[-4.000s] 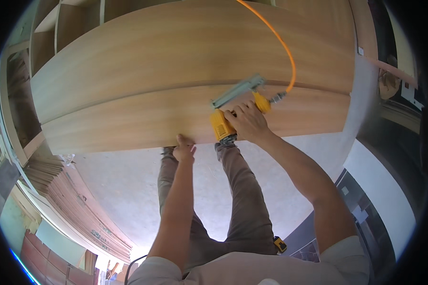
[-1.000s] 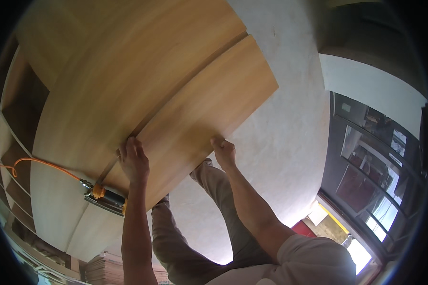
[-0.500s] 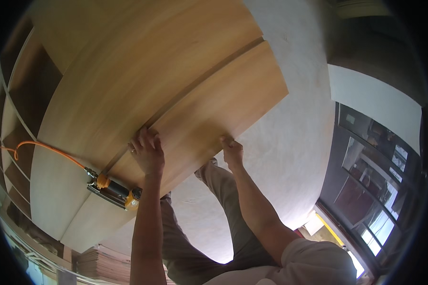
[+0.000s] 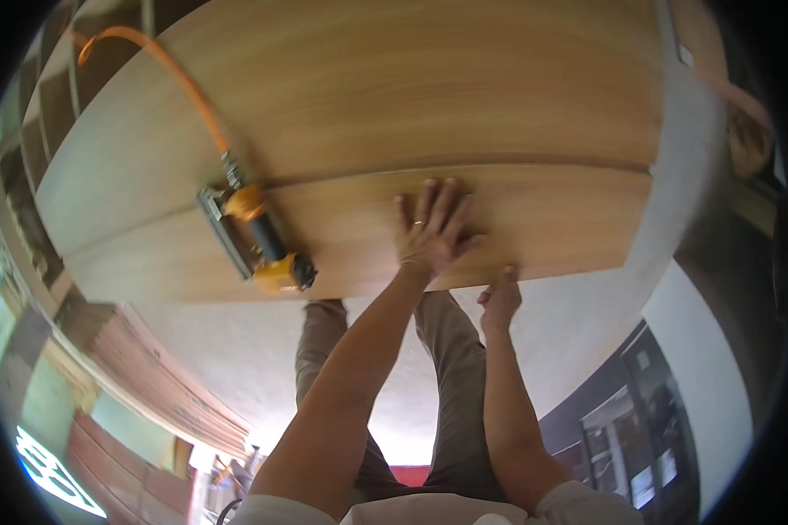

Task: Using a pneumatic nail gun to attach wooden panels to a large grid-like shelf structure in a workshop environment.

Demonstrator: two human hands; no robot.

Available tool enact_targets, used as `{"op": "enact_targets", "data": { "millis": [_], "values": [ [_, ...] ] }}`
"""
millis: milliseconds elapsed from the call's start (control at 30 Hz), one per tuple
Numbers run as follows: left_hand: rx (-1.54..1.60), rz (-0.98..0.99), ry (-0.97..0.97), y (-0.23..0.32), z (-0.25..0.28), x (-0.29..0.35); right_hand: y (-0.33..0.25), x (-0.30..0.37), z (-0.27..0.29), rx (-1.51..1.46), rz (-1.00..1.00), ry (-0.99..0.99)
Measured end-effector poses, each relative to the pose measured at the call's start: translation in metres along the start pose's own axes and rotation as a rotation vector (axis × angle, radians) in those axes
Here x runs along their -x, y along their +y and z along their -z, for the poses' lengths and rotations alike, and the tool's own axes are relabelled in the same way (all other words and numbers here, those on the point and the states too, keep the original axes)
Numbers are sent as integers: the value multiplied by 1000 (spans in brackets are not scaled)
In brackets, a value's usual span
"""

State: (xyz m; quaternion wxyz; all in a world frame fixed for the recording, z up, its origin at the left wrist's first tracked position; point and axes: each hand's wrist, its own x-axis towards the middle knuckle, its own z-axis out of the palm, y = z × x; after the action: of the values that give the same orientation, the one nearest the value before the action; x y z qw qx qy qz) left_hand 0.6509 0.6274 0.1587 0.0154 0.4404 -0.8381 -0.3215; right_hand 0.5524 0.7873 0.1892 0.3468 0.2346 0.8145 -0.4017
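A narrow wood-coloured board [image 4: 569, 219] lies along the near edge of a wide wood-coloured panel [image 4: 464, 96], with a dark seam between them. My left hand [image 4: 433, 232] rests on the narrow board, palm down, fingers spread and pointing away from me. To its right, my right hand [image 4: 502, 302] is at the board's near edge, its fingers curled and a fingertip up against the edge. What lies under its fingers is partly hidden. An orange-and-black air nail gun [image 4: 263, 236] lies on the left part of the board, untouched by either hand.
An orange air hose [image 4: 179, 79] runs from the nail gun to the upper left. Compartmented wooden shelving [image 4: 48, 131] stands beyond the panel there. A stack of thin sheets [image 4: 171, 372] sits at the lower left. Dark framed glass [image 4: 626, 437] is at the lower right.
The view has turned, so the boards run more level across it. My left hand has moved right from the seam and flattened onto the narrow board. My right hand is still at the near edge.
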Motion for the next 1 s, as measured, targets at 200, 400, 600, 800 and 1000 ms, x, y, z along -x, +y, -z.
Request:
{"op": "enact_targets", "data": {
  "millis": [200, 400, 600, 800, 1000],
  "values": [
    [40, -5, 16, -5, 0, 4, -55, -17, 30, 938, -48, -336],
    [58, -8, 49, 0, 20, 4, -133, 105, -129, 1021, 1382, -817],
    [-100, -105, 230, 10, -14, -14, -78, 152, -286, 1146, 2723, -1267],
    [94, 68, 56, -21, -78, 13, -42, 187, -321, 1510, 2612, -1460],
    [204, 40, -54, -27, 23, 15, -178, 206, -261, 1456, 2647, -1559]
  ]
}}
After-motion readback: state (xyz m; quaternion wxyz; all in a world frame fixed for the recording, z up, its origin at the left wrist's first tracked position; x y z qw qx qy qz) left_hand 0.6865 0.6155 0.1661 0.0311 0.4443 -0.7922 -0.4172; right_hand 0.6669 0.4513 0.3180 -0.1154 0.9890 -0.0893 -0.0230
